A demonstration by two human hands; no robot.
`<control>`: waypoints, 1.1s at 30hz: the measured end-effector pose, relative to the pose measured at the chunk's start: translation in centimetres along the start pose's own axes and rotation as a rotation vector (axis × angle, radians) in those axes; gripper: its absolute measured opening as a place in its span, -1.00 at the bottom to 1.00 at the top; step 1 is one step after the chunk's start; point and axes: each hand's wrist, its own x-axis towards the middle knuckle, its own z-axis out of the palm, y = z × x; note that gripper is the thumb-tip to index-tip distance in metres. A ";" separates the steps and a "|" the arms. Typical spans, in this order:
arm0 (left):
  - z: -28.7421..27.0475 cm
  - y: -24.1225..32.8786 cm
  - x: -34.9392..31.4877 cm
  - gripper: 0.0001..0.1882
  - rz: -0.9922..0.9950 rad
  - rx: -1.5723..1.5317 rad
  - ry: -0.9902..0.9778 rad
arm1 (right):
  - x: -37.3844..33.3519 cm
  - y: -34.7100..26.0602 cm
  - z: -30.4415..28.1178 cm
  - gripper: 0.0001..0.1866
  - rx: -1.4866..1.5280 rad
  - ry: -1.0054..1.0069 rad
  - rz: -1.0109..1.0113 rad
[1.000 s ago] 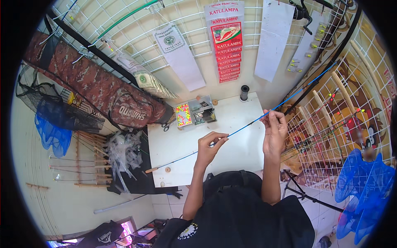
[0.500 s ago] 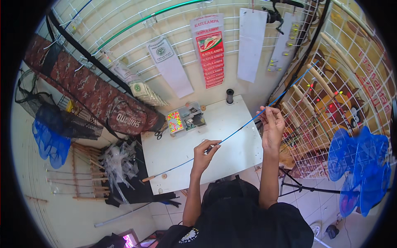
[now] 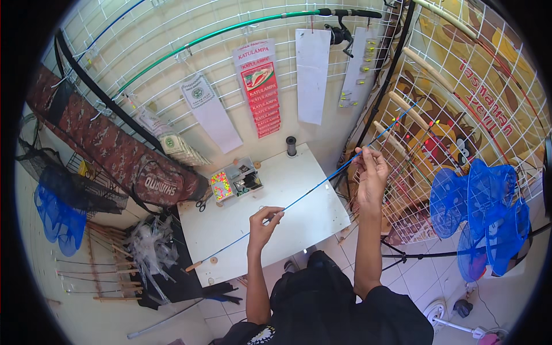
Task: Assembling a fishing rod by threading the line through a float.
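Observation:
A thin blue fishing rod (image 3: 313, 188) slants across and above the white table, its short wooden handle (image 3: 194, 266) at the lower left and its tip up at the right. My left hand (image 3: 264, 229) has thumb and fingers closed on the rod near its middle. Farther up, toward the tip, the thumb and fingertips of my right hand (image 3: 372, 175) pinch the rod. Whether a fine line is also between the fingers I cannot make out.
On the white table (image 3: 287, 247) are a parts box (image 3: 244, 178) with colourful pieces, scissors (image 3: 200, 205) and a dark spool (image 3: 291, 146). Wire racks hold a green rod (image 3: 230, 30) and packets. Blue nets (image 3: 491, 201) hang at right, a camouflage bag (image 3: 115, 138) at left.
The whole view has shifted, so the table sits lower and farther left. My right hand has moved up along the rod toward its tip. My left hand stays near the rod's middle.

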 end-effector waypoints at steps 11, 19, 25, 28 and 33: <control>3.4 6.4 5.5 -0.77 0.118 0.096 0.078 | 2.9 0.6 -0.1 -0.92 0.045 -0.030 0.007; 11.2 14.2 11.3 -0.74 0.419 0.034 0.012 | 2.6 -0.2 2.1 -0.92 0.034 -0.139 -0.041; 12.4 14.4 13.1 -0.89 0.427 0.026 0.032 | 3.9 -0.5 2.3 -0.92 0.004 -0.209 -0.045; 12.2 14.4 13.2 -0.89 0.333 -0.029 0.027 | 4.7 -1.0 2.6 -0.92 -0.031 -0.239 -0.027; 12.3 15.2 13.5 -0.86 0.315 0.012 0.014 | 5.5 -1.0 2.1 -0.92 -0.048 -0.280 0.011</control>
